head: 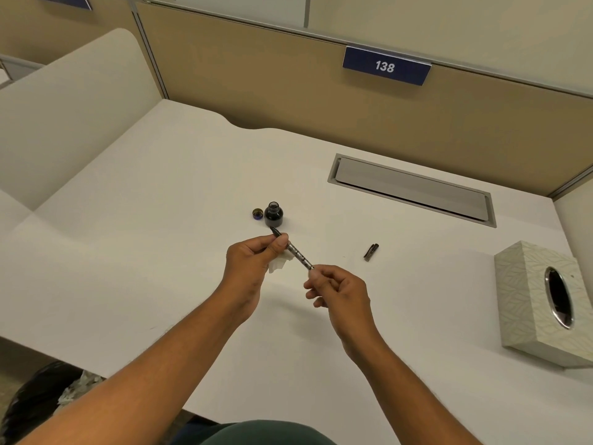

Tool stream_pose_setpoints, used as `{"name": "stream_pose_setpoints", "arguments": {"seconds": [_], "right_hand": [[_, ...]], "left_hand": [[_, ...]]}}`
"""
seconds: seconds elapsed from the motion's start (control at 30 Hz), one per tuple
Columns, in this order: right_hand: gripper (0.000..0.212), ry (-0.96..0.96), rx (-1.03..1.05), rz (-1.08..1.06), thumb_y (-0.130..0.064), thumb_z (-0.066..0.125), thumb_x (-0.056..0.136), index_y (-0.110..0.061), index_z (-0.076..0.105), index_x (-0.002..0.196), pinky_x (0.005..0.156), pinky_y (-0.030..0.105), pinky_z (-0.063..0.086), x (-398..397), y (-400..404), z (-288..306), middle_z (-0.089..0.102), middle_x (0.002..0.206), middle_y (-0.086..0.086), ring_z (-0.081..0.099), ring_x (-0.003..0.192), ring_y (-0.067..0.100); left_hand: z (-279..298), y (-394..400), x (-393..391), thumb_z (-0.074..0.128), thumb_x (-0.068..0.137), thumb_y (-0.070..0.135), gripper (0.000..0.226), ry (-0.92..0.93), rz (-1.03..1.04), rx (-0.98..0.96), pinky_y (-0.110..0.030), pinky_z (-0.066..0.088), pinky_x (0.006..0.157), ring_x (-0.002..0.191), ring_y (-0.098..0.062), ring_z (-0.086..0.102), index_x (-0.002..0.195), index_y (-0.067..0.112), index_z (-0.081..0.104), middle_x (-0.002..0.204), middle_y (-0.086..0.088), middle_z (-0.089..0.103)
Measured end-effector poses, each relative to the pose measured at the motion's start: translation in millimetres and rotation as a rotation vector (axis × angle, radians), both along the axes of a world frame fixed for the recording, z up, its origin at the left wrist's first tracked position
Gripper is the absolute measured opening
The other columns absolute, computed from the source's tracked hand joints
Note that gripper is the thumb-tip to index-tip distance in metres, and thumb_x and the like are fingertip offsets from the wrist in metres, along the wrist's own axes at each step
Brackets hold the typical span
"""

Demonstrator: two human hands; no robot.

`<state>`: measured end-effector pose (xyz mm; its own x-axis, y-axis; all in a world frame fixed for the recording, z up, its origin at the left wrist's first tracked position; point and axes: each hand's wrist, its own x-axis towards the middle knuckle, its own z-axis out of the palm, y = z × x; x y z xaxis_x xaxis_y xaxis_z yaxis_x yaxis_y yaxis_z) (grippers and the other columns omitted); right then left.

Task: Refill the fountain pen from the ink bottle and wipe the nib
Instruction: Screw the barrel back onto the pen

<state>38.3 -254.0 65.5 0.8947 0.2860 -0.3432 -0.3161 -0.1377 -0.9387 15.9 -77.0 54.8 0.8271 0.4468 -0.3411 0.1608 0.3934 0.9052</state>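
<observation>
A dark fountain pen section with its clear converter [297,254] is held slanted above the white desk [160,252], nib end pointing up-left toward the ink bottle. My left hand [253,256] grips the front part near the nib, with a crumpled white tissue [279,263] tucked under its fingers. My right hand [337,289] pinches the rear end of the converter. The open ink bottle [273,215] stands just beyond the nib, its blue cap [257,214] lying beside it on the left. The pen's dark barrel [371,252] lies on the desk to the right.
A patterned tissue box [542,303] sits at the desk's right edge. A grey cable hatch [414,189] is set into the desk at the back right. Tan partition walls enclose the back and left. A black bin with paper [41,403] is at the lower left.
</observation>
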Motion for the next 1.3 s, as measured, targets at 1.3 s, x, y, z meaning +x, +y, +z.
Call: {"name": "stream_pose_setpoints", "arguments": {"seconds": [1.3], "right_hand": [[0.02, -0.105, -0.071, 0.08, -0.023, 0.06, 0.105, -0.013, 0.074, 0.094, 0.065, 0.025, 0.053, 1.8, -2.8, -8.6, 0.072, 0.07, -0.001, 0.063, 0.063, 0.01]], "left_hand": [[2.7, -4.5, -2.4, 0.079, 0.09, 0.026, 0.012, -0.009, -0.063, 0.014, -0.04, 0.044, 0.095, 0.098, -0.022, 0.064, 0.093, 0.017, 0.087, 0.098, -0.009, 0.082]]}}
